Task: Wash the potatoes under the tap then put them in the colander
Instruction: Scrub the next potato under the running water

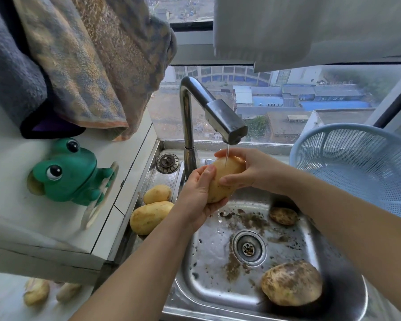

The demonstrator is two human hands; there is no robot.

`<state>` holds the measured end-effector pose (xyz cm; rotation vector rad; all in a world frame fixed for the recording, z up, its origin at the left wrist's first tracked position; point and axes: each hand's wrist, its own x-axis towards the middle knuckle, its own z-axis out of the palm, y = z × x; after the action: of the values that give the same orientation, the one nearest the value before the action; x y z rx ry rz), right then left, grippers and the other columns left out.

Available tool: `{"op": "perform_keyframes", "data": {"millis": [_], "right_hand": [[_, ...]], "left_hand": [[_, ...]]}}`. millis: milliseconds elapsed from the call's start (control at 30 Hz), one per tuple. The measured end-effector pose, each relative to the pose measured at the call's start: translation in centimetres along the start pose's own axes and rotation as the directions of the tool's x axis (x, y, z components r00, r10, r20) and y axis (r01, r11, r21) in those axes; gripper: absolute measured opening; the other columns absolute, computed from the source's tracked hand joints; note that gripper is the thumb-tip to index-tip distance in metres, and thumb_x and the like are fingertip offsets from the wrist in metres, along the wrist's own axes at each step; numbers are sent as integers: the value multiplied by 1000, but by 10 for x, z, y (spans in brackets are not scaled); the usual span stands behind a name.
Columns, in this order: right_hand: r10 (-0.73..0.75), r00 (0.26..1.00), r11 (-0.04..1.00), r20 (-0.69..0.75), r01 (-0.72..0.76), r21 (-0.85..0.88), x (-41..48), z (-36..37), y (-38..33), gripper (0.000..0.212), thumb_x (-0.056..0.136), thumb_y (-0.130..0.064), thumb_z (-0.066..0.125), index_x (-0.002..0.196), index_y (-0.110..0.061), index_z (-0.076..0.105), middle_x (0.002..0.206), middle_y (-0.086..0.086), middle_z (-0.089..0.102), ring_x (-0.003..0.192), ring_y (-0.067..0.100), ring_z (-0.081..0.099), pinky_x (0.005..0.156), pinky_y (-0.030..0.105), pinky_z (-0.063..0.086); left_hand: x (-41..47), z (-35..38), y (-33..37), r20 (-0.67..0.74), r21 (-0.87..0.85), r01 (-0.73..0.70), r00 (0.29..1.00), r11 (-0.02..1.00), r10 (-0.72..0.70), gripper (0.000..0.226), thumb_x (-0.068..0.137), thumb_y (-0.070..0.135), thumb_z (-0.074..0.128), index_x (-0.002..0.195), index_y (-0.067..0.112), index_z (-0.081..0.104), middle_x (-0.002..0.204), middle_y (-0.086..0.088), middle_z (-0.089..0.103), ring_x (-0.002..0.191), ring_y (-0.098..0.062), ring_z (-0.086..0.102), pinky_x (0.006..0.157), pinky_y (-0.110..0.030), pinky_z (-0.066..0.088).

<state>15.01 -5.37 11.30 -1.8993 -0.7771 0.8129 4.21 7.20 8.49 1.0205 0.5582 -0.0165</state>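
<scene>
A: Taking the drain (249, 247) as the centre of the dial, you are washing one potato (225, 179) at twelve o'clock. It sits under the thin stream from the steel tap (218, 112).

B: Your left hand (197, 195) cups its lower end, with the thumb curled over it. Your right hand (248, 167) wraps the top, fingers and thumb round it. Both hands are gripping the potato.

A: I'd say you're about midway. Two pale potatoes (157, 193) that look clean lie on the sink's ledge between nine and ten. They are touching each other and are not yet in the colander (361, 165).

B: The colander stands at two o'clock. It is pale blue plastic mesh with a smooth rim. As far as its inside shows, nothing is in it.

A: Two potatoes are still unwashed. There is a small soil-crusted potato (283, 216) between one and two, and a big dirty potato (291, 283) between four and five. Both have rough, matte skins.

B: The steel sink (206, 262) is wet and glossy, with flecks of grit around the drain. The potato you're holding looks smooth and yellow, with a few dark specks at its lower end. My guess is it will be slippery in your hands.
</scene>
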Motion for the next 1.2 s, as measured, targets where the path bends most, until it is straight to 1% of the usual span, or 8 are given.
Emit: {"op": "perform_keyframes", "data": {"millis": [133,267,400,700,800,967,1100,1200], "right_hand": [[25,991,967,135,-58,247,-4,-8,-2,60,80,1,70,132,-21,51,123,11,51,106,29,63,85,36,58],[-43,999,999,-20,43,-2,1,1,-4,63,77,-20,79,133,-22,51,114,-1,56,103,21,63,88,38,57],[0,995,977,98,-21,211,-2,-10,-8,57,81,-3,72,130,-23,51,124,13,52,109,32,63,88,42,57],[-3,995,987,97,-13,163,-5,-12,-9,51,87,-7,67,127,-33,49,131,11,48,115,29,59,90,46,56],[-50,998,998,25,51,-25,-4,-6,-7,53,87,-17,69,131,-34,47,126,4,51,112,24,60,86,42,58],[49,990,964,129,-81,255,-4,-12,-8,49,88,-4,64,128,-30,53,130,11,46,112,33,61,86,46,57],[-70,997,997,-16,70,-27,-1,-2,-8,46,82,-24,73,123,-30,51,116,3,53,101,21,63,76,34,61],[-37,999,992,31,32,125,-2,-8,-6,41,83,-18,71,119,-29,56,121,5,51,105,25,62,76,38,61]], "left_hand": [[-3,0,3,9,12,1,1000,1000,-2,23,95,37,53,114,24,52,128,-18,52,99,-30,62,57,-27,57],[-1,4,6,-25,56,-49,998,997,51,16,95,38,53,107,27,51,124,-15,54,96,-24,63,58,-27,57],[-2,6,9,-6,45,-42,999,998,43,13,95,37,53,105,28,51,124,-14,53,95,-24,63,56,-26,56],[-2,9,10,1,-20,17,1000,1000,-17,21,95,40,54,111,26,54,128,-19,52,99,-29,62,56,-27,56],[-1,8,10,-17,-31,37,999,999,-37,28,96,40,53,117,23,53,128,-20,52,100,-31,62,57,-28,56],[-3,8,12,0,-46,75,997,996,-75,25,96,40,52,115,23,53,129,-22,52,104,-36,61,55,-28,57],[-3,8,15,-12,-35,74,997,997,-75,33,97,42,49,122,20,51,126,-23,54,97,-32,63,55,-27,57],[-4,7,17,-4,-42,107,994,993,-107,27,97,43,48,112,21,53,124,-24,53,99,-34,62,53,-27,57]]}}
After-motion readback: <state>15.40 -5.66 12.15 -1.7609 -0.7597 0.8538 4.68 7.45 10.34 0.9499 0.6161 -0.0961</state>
